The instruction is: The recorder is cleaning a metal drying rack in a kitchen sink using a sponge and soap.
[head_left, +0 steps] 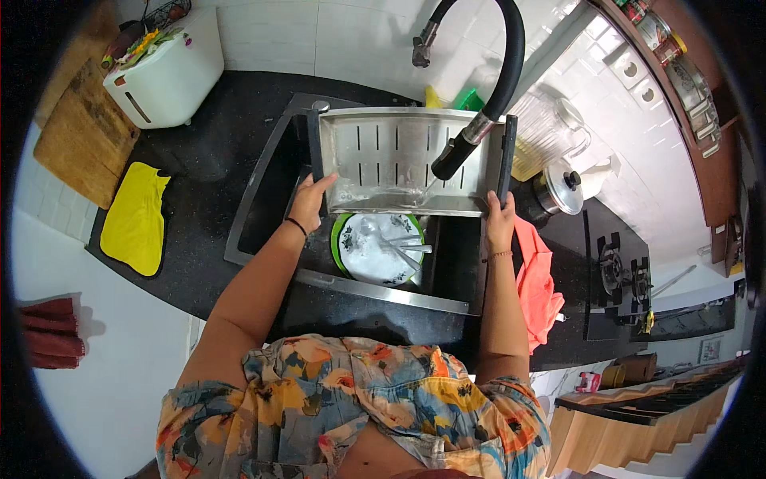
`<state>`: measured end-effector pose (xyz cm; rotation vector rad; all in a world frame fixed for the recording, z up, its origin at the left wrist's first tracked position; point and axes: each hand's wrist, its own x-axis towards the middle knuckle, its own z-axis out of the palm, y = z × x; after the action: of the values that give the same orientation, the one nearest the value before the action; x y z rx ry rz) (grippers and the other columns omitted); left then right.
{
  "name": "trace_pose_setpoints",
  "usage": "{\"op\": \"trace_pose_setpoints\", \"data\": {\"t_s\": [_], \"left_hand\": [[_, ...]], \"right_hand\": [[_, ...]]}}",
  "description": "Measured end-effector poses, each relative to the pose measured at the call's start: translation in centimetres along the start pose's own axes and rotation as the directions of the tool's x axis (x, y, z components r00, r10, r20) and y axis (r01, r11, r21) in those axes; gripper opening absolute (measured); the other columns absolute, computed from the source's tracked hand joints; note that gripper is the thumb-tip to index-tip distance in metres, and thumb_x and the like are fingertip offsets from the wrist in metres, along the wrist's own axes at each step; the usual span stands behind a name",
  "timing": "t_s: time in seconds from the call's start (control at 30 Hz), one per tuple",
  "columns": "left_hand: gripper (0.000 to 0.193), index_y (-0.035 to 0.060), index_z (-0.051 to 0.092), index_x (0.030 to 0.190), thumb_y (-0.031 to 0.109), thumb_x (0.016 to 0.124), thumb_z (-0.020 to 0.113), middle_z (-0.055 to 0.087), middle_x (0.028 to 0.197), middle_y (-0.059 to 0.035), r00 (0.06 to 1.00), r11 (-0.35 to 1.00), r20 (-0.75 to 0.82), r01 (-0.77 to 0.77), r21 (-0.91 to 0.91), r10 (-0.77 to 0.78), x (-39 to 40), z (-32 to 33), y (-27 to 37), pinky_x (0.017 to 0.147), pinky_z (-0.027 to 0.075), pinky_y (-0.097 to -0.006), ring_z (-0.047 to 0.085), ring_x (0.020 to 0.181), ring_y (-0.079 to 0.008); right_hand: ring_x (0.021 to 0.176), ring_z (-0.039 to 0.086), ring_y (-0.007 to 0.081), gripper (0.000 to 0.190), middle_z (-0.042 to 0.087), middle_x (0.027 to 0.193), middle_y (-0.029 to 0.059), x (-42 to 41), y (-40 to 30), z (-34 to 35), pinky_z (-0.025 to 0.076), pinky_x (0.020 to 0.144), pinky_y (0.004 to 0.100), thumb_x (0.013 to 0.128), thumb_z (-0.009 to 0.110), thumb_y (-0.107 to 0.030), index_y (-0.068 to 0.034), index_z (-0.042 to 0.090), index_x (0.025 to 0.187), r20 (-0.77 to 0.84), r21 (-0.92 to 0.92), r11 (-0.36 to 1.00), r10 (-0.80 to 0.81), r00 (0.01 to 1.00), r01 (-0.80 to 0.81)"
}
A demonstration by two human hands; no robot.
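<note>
A slotted stainless-steel drainer tray (pixel 389 143) with dark side rails is tilted up over the back of a black sink (pixel 455 263). My left hand (pixel 309 202) grips its left side near the lower corner, and my right hand (pixel 500 223) holds the lower right corner. From the black pull-down faucet head (pixel 453 157), a thin stream of water runs onto the tray's lower edge. Below the tray, a plate with a leaf pattern (pixel 371 263) rests in the basin on something with a green rim (pixel 339 254). Several metal utensil handles (pixel 410 250) stick out of its foamy water.
On the left stand a white bin (pixel 179 72), a wooden cutting board (pixel 84 138) and a yellow cloth (pixel 134 218). Right of the sink are a coral cloth (pixel 534 281), a lidded pot (pixel 559 188), a plastic pitcher (pixel 541 132) and a gas hob (pixel 622 269).
</note>
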<state>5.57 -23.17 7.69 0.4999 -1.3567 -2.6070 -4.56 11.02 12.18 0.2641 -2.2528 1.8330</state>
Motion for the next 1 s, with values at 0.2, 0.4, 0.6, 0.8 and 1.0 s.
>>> {"op": "trace_pose_setpoints", "data": {"t_s": [0.2, 0.4, 0.6, 0.8, 1.0], "left_hand": [[0.036, 0.0038, 0.05, 0.115, 0.016, 0.083, 0.06, 0.057, 0.107, -0.0075, 0.992, 0.995, -0.106, -0.078, -0.059, 0.071, -0.6, -0.5, 0.6, 0.083, 0.044, -0.0333, 0.055, 0.097, -0.0188], [0.037, 0.0032, 0.051, 0.116, 0.018, 0.084, 0.059, 0.058, 0.108, -0.0074, 0.982, 0.994, -0.17, -0.095, -0.046, 0.086, -1.7, -1.0, 3.0, 0.084, 0.042, -0.034, 0.054, 0.098, -0.0184], [0.04, 0.0042, 0.05, 0.117, 0.021, 0.082, 0.061, 0.055, 0.111, -0.0078, 0.955, 0.999, -0.294, -0.019, 0.037, 0.029, -2.7, -0.6, 3.8, 0.086, 0.04, -0.0355, 0.053, 0.101, -0.0213], [0.039, 0.0055, 0.05, 0.116, 0.02, 0.082, 0.061, 0.057, 0.108, -0.0071, 0.979, 0.997, -0.203, -0.018, -0.069, 0.004, -1.2, -1.6, 1.4, 0.084, 0.043, -0.0359, 0.056, 0.097, -0.0224], [0.048, 0.005, 0.043, 0.12, 0.023, 0.08, 0.063, 0.053, 0.114, -0.0095, 0.991, 0.991, -0.128, 0.02, -0.133, -0.037, 0.7, -0.1, -1.0, 0.083, 0.045, -0.0427, 0.054, 0.101, -0.0258]], "right_hand": [[0.067, 0.043, 0.0068, 0.013, 0.05, 0.074, -0.001, 1.4, -0.3, 2.7, 0.037, 0.06, 0.0224, 0.086, 0.055, -0.015, -0.003, 0.05, 0.085, 0.026, 0.107, 0.989, 0.103, 0.994, -0.105], [0.055, 0.041, 0.0039, 0.014, 0.048, 0.07, -0.0033, 2.4, -1.5, 5.4, 0.034, 0.047, 0.0201, 0.085, 0.058, -0.018, -0.006, 0.05, 0.084, 0.077, 0.158, 0.978, 0.125, 0.989, -0.136], [0.055, 0.039, 0.0037, 0.014, 0.045, 0.066, -0.0043, 1.6, -1.2, 5.4, 0.032, 0.047, 0.0197, 0.086, 0.058, -0.018, -0.007, 0.05, 0.082, 0.083, 0.187, 0.97, 0.145, 0.986, -0.158], [0.053, 0.042, 0.003, 0.013, 0.044, 0.067, -0.006, 0.9, -0.6, 3.7, 0.037, 0.045, 0.0183, 0.085, 0.057, -0.02, -0.01, 0.049, 0.086, 0.061, 0.039, 0.992, 0.117, 0.991, -0.119], [0.062, 0.044, 0.004, 0.013, 0.048, 0.071, -0.0048, 1.2, -0.9, 1.0, 0.038, 0.054, 0.0194, 0.086, 0.057, -0.019, -0.008, 0.05, 0.084, -0.01, 0.015, 1.0, 0.013, 1.0, -0.013]]}}
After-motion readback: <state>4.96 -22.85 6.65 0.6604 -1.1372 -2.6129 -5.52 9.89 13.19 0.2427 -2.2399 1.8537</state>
